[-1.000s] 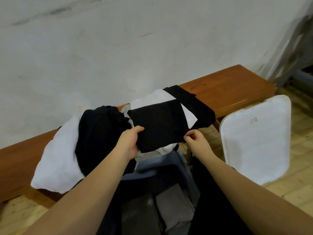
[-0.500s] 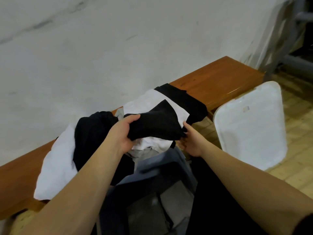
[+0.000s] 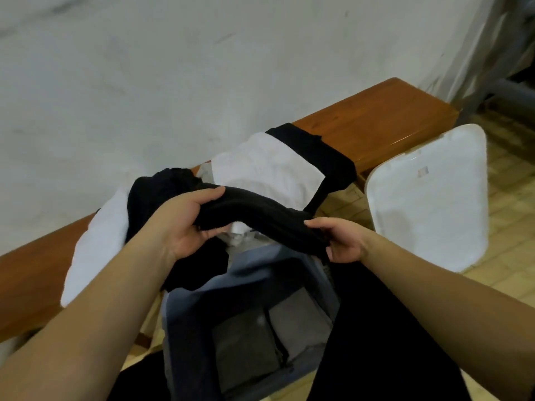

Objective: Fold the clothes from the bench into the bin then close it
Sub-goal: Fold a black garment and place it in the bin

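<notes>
down at the near edge sits the grey bin (image 3: 202, 302), lid off, with folded grey pieces (image 3: 292, 319) lying flat in the bottom of it, a darker one on the left and a paler one on the right. dark cloth hangs over its near right side, what it belongs to i cannot tell. just above the bin's far rim, both hands are on the folded black garment (image 3: 260, 215), which is bunched into a thick band running between them. the left hand (image 3: 185, 227) grips its left end, thumb over the top and fingers curled underneath. the right hand (image 3: 341, 241) pinches the right end, fingers on top and thumb tucked below. the garment hangs in the air over the mouth of the bin, not touching it as far as the view shows. behind the hands, on the wooden bench (image 3: 376, 123), the rest of the pile waits: a crumpled black piece (image 3: 150, 195) lying on a white cloth (image 3: 95, 247) to the left, and a white garment (image 3: 269, 169) spread over a long black one (image 3: 324, 157) in the middle. to the right, the white lid (image 3: 428, 198) stands tilted against the end of the bench on the tiled floor (image 3: 506, 256). behind it all, a pale scuffed wall (image 3: 202, 68)
</notes>
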A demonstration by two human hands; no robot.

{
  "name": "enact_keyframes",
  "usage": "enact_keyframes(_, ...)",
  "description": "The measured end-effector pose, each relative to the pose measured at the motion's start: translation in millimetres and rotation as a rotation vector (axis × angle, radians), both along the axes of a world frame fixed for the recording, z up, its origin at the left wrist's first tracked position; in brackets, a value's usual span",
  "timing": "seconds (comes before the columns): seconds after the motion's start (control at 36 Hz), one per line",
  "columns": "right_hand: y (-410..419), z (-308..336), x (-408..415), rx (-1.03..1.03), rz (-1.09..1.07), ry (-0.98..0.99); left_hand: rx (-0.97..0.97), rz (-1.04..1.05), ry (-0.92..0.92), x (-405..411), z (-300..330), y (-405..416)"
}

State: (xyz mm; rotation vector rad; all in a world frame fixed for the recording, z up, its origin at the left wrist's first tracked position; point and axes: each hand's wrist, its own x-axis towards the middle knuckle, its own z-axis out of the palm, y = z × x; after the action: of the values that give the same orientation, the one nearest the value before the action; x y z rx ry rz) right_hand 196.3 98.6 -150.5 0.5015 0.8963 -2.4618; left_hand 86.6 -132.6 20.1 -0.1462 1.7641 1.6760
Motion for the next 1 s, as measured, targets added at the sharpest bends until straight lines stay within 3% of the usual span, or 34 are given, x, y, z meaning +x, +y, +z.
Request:
enact_keyframes(0.28,-13.3,-8.0,14.2,0.476,0.273,-0.370,-0.175,0.000,-0.270,29.0,-80.2,-73.7)
enact_keyframes(0.56,-72.6,-73.0,-21.0,0.873,0.625,-0.528,-0.401,0.069,-0.606,25.2,-221.1,-123.8)
enact_keyframes(0.69,-95.9,-130.7,-33.6,1.190,0.953,-0.386,-0.468,0.057,-0.686,18.1,-294.6,-130.6)
enact_keyframes(0.78,-105.9,-162.8,-41.3,1.277,1.044,-0.353,-0.510,0.017,-0.689,13.5,-332.2,-126.9)
enact_keyframes(1.0,-94.2,-220.1,-51.0,1.441,0.915,-0.172,-0.391,0.102,-0.699,12.7,-394.2,-106.2)
